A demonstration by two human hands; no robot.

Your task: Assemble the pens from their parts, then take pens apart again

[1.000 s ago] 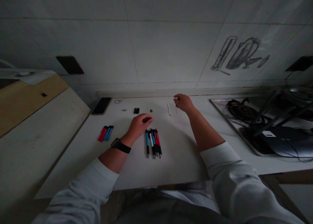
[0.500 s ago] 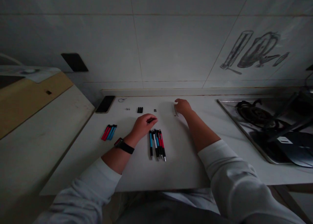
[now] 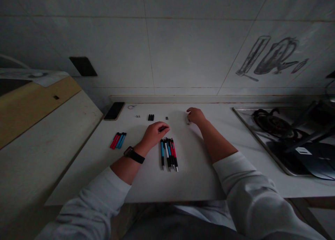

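Note:
My left hand (image 3: 156,131) is closed around a small black piece (image 3: 162,129), of which only a part shows between thumb and fingers. Just below it lies a group of click pens (image 3: 169,154), blue, white and red with black grips. Farther right, my right hand (image 3: 195,115) is bent over some thin pale sticks, like pen refills (image 3: 187,120), with its fingers curled. What lies between those fingertips is hidden. Beyond my left hand are black grip-like tubes (image 3: 151,117) and tiny dark parts (image 3: 166,118). Red and blue pen barrels (image 3: 118,140) rest to its left.
A phone (image 3: 114,111) lies at the counter's back left, near a thin ring (image 3: 131,107) and tiny metal bits (image 3: 138,116). A gas stove (image 3: 272,128) borders the right side. The tiled wall (image 3: 183,58) rises behind the white counter (image 3: 199,184).
The view has shifted slightly. At my right hand, the thin sticks now appear closer together, and the pale tip at its fingers no longer shows. My left hand keeps its hold on the black piece.

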